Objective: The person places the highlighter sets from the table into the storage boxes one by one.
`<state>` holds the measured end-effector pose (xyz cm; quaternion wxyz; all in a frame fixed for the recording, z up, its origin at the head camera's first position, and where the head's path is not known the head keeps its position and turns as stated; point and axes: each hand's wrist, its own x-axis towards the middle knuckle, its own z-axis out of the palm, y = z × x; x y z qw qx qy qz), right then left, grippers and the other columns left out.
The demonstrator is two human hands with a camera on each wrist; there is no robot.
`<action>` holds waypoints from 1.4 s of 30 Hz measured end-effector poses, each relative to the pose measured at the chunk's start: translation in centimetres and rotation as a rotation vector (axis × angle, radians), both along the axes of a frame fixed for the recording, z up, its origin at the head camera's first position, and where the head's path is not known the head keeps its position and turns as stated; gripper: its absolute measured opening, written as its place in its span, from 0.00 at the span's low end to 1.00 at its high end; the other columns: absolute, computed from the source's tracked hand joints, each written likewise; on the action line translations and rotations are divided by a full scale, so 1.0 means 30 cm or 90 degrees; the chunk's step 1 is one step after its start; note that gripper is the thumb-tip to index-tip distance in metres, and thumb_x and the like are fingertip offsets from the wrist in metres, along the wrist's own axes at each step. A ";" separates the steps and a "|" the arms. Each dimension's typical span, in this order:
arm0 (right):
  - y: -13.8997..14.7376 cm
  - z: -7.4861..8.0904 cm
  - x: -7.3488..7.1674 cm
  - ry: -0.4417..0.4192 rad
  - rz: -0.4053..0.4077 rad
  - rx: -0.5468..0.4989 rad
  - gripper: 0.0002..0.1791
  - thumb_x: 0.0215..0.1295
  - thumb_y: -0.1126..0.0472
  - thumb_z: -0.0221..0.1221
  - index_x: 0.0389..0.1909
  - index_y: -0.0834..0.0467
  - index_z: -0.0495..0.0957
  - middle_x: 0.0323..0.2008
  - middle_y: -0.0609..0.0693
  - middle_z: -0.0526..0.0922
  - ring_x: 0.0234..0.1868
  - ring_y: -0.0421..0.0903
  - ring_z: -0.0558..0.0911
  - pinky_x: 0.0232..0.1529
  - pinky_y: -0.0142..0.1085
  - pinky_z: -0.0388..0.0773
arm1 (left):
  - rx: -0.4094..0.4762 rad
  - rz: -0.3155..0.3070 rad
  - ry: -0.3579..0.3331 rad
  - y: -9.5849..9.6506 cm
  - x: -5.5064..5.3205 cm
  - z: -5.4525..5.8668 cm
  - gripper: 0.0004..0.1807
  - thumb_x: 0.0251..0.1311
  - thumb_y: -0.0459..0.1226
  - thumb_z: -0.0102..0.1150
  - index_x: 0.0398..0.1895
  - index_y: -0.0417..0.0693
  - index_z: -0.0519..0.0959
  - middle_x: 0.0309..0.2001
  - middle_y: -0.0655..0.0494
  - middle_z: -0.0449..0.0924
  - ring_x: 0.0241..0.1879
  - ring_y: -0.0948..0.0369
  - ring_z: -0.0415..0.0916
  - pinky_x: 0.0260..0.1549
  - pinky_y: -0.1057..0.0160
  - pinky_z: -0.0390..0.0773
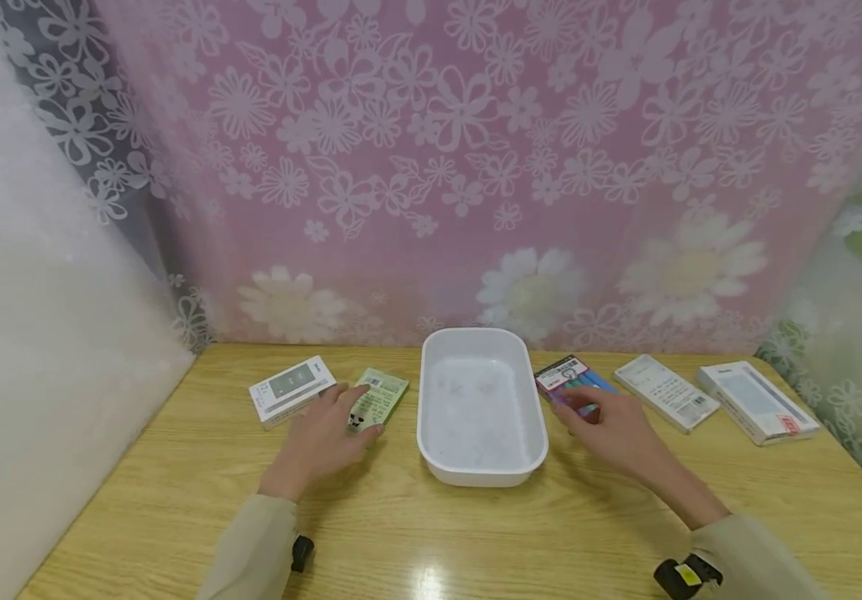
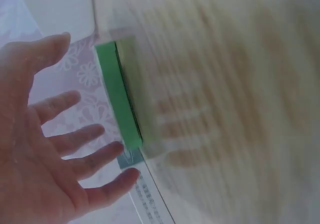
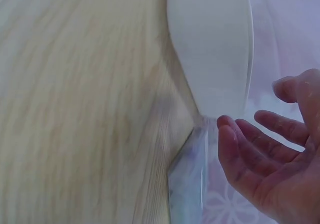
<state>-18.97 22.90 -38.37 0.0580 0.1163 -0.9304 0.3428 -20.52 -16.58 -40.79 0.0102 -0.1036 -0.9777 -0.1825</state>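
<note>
My left hand (image 1: 328, 437) hovers with spread fingers over a small green box (image 1: 380, 398), partly covering it in the head view. In the left wrist view the green side of that box (image 2: 119, 96) stands beyond the fingertips, and nothing is in the hand. My right hand (image 1: 614, 429), fingers loosely bent, is over the near end of a pack of coloured pens (image 1: 577, 377). Seen from the right wrist, the fingers hold nothing and the pack (image 3: 190, 189) lies below them. Between the hands stands a white plastic basin (image 1: 482, 479) with nothing in it.
Left of the green box lies a white box (image 1: 292, 392) with a grey panel. On the right are a flat white printed box (image 1: 667, 392) and a white box with a red sticker (image 1: 757, 400). A pink floral curtain (image 1: 431, 208) hangs behind the wooden table (image 1: 371, 533).
</note>
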 end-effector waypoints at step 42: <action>-0.020 0.007 -0.099 -0.378 0.057 -0.360 0.35 0.73 0.63 0.58 0.76 0.67 0.57 0.41 0.50 0.84 0.36 0.42 0.85 0.36 0.34 0.87 | -0.047 0.001 -0.001 0.063 -0.101 0.029 0.28 0.48 0.52 0.69 0.56 0.62 0.76 0.59 0.42 0.76 0.49 0.43 0.74 0.32 0.47 0.77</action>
